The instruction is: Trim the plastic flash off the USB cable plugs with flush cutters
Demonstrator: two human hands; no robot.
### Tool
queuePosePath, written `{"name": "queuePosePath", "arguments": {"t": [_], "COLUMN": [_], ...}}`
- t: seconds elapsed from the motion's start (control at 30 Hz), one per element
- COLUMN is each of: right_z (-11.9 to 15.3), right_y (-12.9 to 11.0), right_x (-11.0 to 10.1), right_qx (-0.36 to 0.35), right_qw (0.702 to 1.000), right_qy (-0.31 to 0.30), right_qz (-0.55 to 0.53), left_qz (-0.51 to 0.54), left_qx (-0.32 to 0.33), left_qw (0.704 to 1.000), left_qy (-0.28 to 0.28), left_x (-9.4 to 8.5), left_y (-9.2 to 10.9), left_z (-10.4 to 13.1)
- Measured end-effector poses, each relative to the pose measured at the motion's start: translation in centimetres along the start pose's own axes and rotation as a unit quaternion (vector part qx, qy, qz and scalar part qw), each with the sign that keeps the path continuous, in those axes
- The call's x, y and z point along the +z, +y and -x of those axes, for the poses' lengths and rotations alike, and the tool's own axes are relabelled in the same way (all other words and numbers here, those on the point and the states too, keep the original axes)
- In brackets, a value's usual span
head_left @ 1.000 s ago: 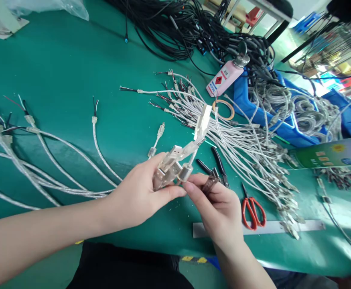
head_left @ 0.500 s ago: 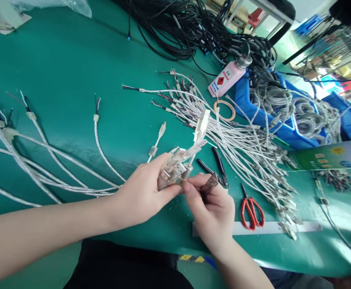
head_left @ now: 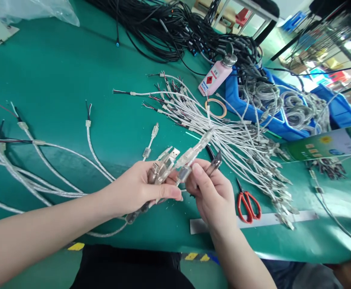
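Note:
My left hand [head_left: 139,186] is closed around a bunch of USB cables [head_left: 165,164], their clear-moulded metal plugs pointing up and to the right. White cable tails [head_left: 57,194] run out to the left, ending in stripped coloured wires. My right hand [head_left: 209,188] is closed, with a dark, flat, blade-like piece [head_left: 214,162] sticking up from its fingers; its exact kind is unclear. Against the right fingertips lies one cable's clear ferrite block [head_left: 183,173], with a long clear plug [head_left: 195,150] slanting up beside it. Whether the right fingers pinch that cable is hidden.
Many white cables [head_left: 229,148] lie fanned out at right, near red-handled scissors [head_left: 249,206] on a metal ruler [head_left: 199,226]. Black plier handles [head_left: 210,152] are partly covered. Behind stand a pink bottle [head_left: 216,78], a tape ring [head_left: 224,110], blue bins [head_left: 234,96] and black cables [head_left: 151,36].
The plugs have spread apart, and one long plug has tilted to the right towards my right hand. My left thumb has straightened across the bunch. The view has shifted slightly.

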State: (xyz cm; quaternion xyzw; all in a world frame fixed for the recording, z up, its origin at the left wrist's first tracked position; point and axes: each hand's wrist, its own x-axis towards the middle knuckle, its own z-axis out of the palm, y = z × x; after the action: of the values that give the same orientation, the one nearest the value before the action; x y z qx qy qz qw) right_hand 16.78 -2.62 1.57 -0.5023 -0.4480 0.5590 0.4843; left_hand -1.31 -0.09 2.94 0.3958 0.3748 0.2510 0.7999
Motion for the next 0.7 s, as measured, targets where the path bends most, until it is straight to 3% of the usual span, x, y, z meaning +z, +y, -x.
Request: {"name": "queuePosePath", "arguments": {"t": [0.2, 0.37, 0.43, 0.5, 0.57, 0.63, 0.7], "right_z": [-0.6, -0.5, -0.1, 0.3, 0.6, 0.6, 0.5], "right_y": [-0.8, -2.5, -3.5, -4.4, -4.8, -4.9, -4.6], "right_x": [0.2, -2.3, -4.1, -5.7, -6.7, -6.9, -6.2], "right_qx": [0.011, -0.067, -0.104, -0.129, -0.134, -0.135, -0.143], "right_qw": [0.995, 0.993, 0.989, 0.974, 0.925, 0.882, 0.896], "right_qy": [0.027, 0.069, 0.104, 0.155, 0.243, 0.301, 0.265], "right_qz": [-0.094, -0.073, -0.02, 0.108, 0.259, 0.337, 0.327], "left_qz": [-0.011, -0.015, -0.019, -0.001, 0.03, 0.052, 0.048], "left_qx": [-0.008, 0.035, 0.04, 0.042, 0.043, 0.042, 0.038], "left_qw": [1.0, 0.999, 0.999, 0.999, 0.999, 0.998, 0.998], "left_qy": [0.009, 0.031, 0.032, 0.014, -0.006, -0.015, -0.019], "left_x": [0.0, -0.3, -0.3, -0.3, -0.3, -0.2, -0.2], "left_y": [-0.5, -0.5, -0.3, -0.2, -0.1, -0.1, -0.2], "left_z": [0.1, 0.5, 0.6, 0.6, 0.6, 0.5, 0.5]}}
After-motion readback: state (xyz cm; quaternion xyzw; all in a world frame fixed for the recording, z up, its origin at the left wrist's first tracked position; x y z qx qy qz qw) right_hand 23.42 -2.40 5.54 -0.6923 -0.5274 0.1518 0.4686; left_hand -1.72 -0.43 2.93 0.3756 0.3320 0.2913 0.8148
